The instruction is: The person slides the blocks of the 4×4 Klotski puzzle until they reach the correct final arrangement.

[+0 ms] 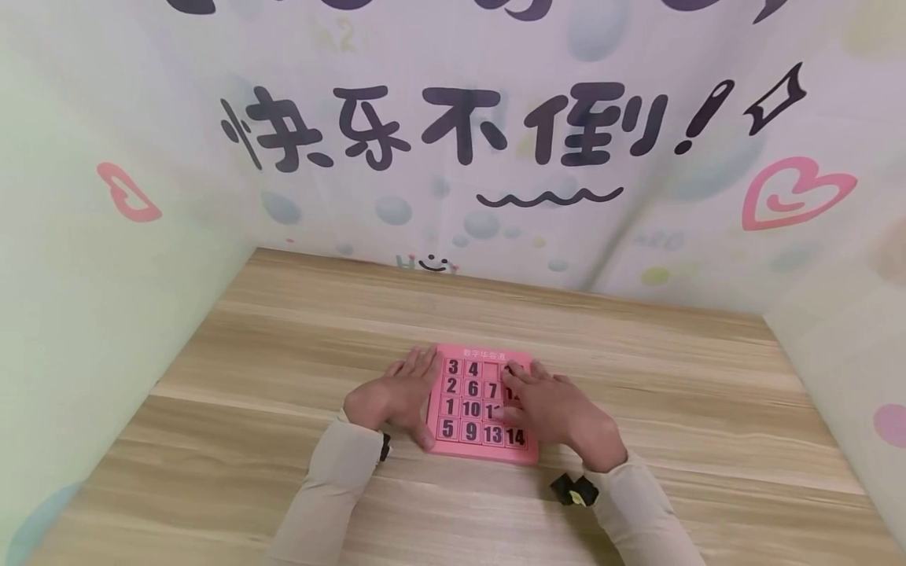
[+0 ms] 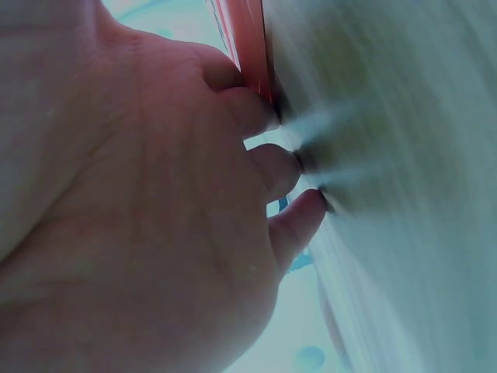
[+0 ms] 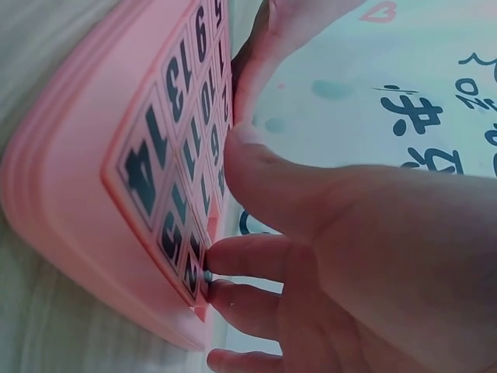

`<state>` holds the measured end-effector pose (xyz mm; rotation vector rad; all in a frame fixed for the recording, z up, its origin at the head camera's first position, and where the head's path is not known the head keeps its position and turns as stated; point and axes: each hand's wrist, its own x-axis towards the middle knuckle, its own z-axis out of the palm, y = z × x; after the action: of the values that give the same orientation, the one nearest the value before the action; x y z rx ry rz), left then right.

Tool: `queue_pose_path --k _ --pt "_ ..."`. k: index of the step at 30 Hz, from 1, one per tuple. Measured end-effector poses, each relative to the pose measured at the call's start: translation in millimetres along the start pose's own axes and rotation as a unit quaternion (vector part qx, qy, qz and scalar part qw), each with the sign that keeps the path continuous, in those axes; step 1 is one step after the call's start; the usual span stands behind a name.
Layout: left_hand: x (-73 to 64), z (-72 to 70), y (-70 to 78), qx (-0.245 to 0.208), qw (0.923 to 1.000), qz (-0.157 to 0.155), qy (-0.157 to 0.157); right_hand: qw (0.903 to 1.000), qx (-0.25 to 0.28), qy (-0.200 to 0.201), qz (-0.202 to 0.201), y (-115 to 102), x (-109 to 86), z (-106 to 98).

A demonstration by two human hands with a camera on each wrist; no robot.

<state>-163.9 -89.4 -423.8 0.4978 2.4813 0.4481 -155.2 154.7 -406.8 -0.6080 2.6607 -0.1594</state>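
Note:
A pink number slide puzzle point(image 1: 481, 453) lies flat on the wooden table, its black-numbered tiles set in a square frame. In the top row an unfilled slot point(image 1: 491, 371) shows right of the 4 tile point(image 1: 473, 369). Along the puzzle's left edge rests my left hand point(image 1: 399, 397), thumb at the near corner and fingers spread toward the far one; the left wrist view has its fingertips on the tabletop beside the frame. My right hand point(image 1: 555, 405) reaches over the right side, fingertips at the upper right tiles, covering some numbers. Its thumb point(image 3: 256, 159) extends over the 11 tile.
The wooden table point(image 1: 297, 330) meets a printed backdrop point(image 1: 439, 220) at its far edge, with pale walls at both sides. Dark bands with small fittings sit at both wrists, below light sleeves point(image 1: 333, 479).

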Motion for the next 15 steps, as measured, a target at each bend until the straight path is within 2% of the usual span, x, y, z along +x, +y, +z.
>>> queue_pose_path --k 15 --pt "-0.6 0.2 -1.4 -0.001 1.0 0.005 0.004 1.0 -0.001 0.002 0.003 2.8 -3.7 -5.6"
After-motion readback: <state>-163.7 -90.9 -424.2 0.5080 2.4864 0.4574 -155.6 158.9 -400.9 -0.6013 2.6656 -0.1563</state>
